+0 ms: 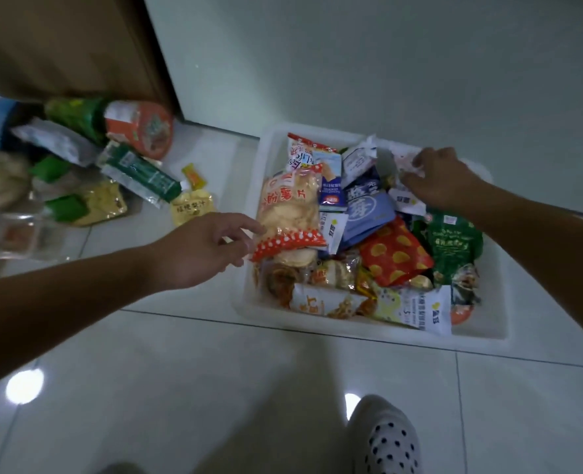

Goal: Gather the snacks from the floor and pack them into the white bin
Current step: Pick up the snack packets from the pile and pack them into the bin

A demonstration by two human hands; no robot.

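Head view: the left hand (208, 248) sits at the left rim of the white bin (334, 331), fingers loosely curled against the red-spotted end of the crisp bag (290, 206); whether they pinch it I cannot tell. At the bin's upper right, the right hand (444, 179) pinches a pale packet (407, 162). The bin looks nearly full. At the left of the frame a pile waits on the floor: cup noodles (139, 128), green cracker pack (139, 172), yellow pouch (192, 209). I judge it well past halfway.

**Blur and frame edges hide much of the scene**

The floor pile (54, 172) at left is smeared and cut by the edge, labels unreadable. In the bin (481, 341), packets (396, 256) cover the bottom and bury the right hand's (444, 179) fingertips, hiding any grip. Whether the left hand (201, 249) touches the chip bag (288, 210) is unclear. A slipper (385, 439) runs out of frame below.
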